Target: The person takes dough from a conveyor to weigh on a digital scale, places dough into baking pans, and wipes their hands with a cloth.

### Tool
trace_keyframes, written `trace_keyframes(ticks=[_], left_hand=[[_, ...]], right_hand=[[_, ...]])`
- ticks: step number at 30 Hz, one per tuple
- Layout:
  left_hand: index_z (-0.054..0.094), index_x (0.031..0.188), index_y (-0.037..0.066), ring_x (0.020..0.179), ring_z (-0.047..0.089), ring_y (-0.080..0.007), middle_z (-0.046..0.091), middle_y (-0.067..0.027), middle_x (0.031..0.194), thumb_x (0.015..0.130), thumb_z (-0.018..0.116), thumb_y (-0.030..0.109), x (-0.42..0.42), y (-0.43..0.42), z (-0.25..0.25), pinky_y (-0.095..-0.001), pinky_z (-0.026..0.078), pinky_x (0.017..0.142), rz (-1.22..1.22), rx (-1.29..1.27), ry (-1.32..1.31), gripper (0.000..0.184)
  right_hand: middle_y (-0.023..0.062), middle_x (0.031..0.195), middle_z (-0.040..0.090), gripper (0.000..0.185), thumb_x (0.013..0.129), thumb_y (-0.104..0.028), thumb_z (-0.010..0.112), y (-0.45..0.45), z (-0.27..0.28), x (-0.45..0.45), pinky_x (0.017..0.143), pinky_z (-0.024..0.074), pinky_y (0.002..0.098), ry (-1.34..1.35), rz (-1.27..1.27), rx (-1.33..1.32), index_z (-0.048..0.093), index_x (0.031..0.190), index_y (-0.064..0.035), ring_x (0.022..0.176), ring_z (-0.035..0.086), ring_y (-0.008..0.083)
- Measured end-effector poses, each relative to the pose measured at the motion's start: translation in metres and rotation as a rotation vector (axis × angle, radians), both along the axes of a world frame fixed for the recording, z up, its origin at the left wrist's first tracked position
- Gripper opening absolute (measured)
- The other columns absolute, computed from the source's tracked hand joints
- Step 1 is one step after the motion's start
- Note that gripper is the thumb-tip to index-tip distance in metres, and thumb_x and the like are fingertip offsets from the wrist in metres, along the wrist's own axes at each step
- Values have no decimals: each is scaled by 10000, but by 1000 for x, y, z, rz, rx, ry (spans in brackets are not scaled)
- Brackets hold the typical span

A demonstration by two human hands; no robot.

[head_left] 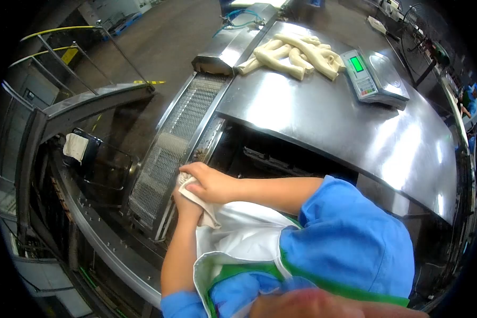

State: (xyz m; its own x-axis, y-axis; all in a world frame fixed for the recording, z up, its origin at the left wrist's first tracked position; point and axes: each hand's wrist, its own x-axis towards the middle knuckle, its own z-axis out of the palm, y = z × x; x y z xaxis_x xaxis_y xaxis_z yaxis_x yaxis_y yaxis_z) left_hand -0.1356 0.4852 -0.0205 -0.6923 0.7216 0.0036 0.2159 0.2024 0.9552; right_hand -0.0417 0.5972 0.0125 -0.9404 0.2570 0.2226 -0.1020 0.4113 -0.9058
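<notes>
My right hand [213, 183] and my left hand [185, 205] are closed together around a bunched, off-white cloth [204, 208]. One end of the cloth hangs down toward my white apron [241, 225], and part of it is hidden between my palms. Both hands are beside the edge of a metal mesh conveyor belt [167, 146]. Some crumb-like residue lies on the conveyor's side frame, just beyond my fingers.
Thick pale dough ropes [286, 58] lie piled on the steel table [302, 106], left of a digital scale [376, 79] with a lit green display. A metal housing [222, 53] covers the conveyor's far end. Railed steps [95, 95] stand at left, near a cloth-draped chair [82, 148].
</notes>
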Motion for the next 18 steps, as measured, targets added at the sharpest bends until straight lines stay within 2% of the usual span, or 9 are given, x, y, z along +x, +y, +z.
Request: trace_keyframes(ticks=[1,3,7,8,9,11,13,15,18], left_hand=[[569,1182,87,1024,627,-322,644,-147,1111,794,672,224,5,-3,9,-388,491,853,4,2,6,424],[577,1164,88,912,661,-344,682,-161,972,745,722,213,12,-12,25,-390,510,771,-26,-328,433,460],[587,1160,57,907,672,-320,689,-166,969,724,752,201,11,-19,14,-377,507,784,7,-315,325,488],[600,1138,24,894,675,-261,697,-129,979,733,755,181,11,-13,12,-358,507,794,144,-123,46,461],[601,1128,-3,938,648,-205,681,-121,1031,757,736,141,6,-14,15,-337,494,830,139,-88,84,420],[596,1140,-11,989,629,-210,659,-140,1074,774,700,91,-1,-9,17,-332,477,868,59,130,-15,393],[593,1143,-20,1003,618,-211,649,-134,1086,781,687,68,7,-4,20,-330,471,879,78,233,-100,384],[589,1145,-30,1017,608,-212,640,-128,1098,787,675,45,11,-2,26,-327,464,890,94,323,-196,376],[590,1131,-34,980,609,-187,637,-93,1090,812,673,18,11,0,29,-305,474,864,172,208,-213,333]], right_hand=[[274,1352,421,549,888,-207,582,9,9,4,1026,391,418,6,4,2,385,1361,-9,1232,455,414],[256,1248,547,582,852,-224,633,24,32,13,985,430,398,-289,206,83,430,1351,-3,1159,539,374],[227,1189,606,645,781,-301,733,38,14,19,916,480,375,-216,170,61,502,1306,-5,1068,615,324],[210,1187,612,637,762,-323,763,38,21,22,892,494,362,-261,75,-39,542,1265,1,1046,630,289],[180,1192,616,591,791,-309,756,38,14,19,877,500,349,-279,4,-140,558,1242,17,1033,630,240],[151,1199,612,580,824,-277,736,30,2,11,915,476,335,-192,-6,-595,529,1267,35,1061,602,208],[134,1229,593,597,858,-256,705,11,-1,9,974,431,323,-131,8,-721,471,1320,42,1127,555,203],[206,1391,451,816,806,-289,739,8,4,15,1078,322,358,-10,72,-388,314,1443,-10,1295,426,295],[239,1465,346,944,784,-292,750,-2,-8,12,1113,268,369,0,128,-324,176,1502,-79,1367,331,332]])
